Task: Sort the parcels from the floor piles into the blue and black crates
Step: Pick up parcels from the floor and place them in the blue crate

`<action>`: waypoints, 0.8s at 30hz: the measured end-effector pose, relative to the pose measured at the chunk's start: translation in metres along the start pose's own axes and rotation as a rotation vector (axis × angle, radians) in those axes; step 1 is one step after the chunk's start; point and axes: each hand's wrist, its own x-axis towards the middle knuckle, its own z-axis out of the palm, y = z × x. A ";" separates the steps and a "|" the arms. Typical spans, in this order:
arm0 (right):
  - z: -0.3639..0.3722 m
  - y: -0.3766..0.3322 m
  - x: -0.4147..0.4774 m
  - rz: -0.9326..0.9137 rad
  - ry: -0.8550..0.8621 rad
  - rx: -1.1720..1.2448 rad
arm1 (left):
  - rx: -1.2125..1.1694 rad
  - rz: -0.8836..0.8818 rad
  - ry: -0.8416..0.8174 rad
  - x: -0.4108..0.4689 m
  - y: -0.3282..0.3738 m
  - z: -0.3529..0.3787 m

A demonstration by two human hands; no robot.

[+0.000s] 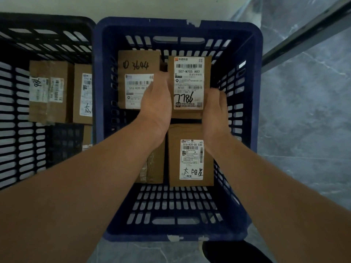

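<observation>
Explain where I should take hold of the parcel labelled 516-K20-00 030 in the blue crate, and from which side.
Probably from above, by its far short edge. The parcel lies flat, label up, in the near right corner of the blue crate, walls close on two sides and another parcel along its left; only the far edge shows a gap.

Looked like a courier parcel-sorting spot.
Slotted blue crate (pixel 171 27) and black crate (pixel 47 21) sat on grey marbled floor (pixel 303 111), holding cardboard parcels (pixel 138 61) with barcode shipping labels (pixel 191 160).
</observation>
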 end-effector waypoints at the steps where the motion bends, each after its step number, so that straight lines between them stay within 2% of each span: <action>1: 0.000 0.001 0.000 0.009 0.011 0.008 | 0.002 0.015 0.020 -0.001 -0.001 -0.002; 6: -0.004 -0.003 -0.014 0.000 0.082 0.042 | 0.042 0.038 0.057 -0.014 -0.001 -0.011; 12: 0.007 -0.033 -0.060 -0.005 0.161 0.091 | 0.007 -0.006 -0.007 -0.056 0.030 -0.031; 18: 0.044 -0.095 -0.132 -0.039 0.117 0.124 | 0.118 0.029 -0.132 -0.112 0.090 -0.078; 24: 0.084 -0.193 -0.231 -0.067 0.132 0.249 | 0.242 0.103 -0.248 -0.188 0.173 -0.140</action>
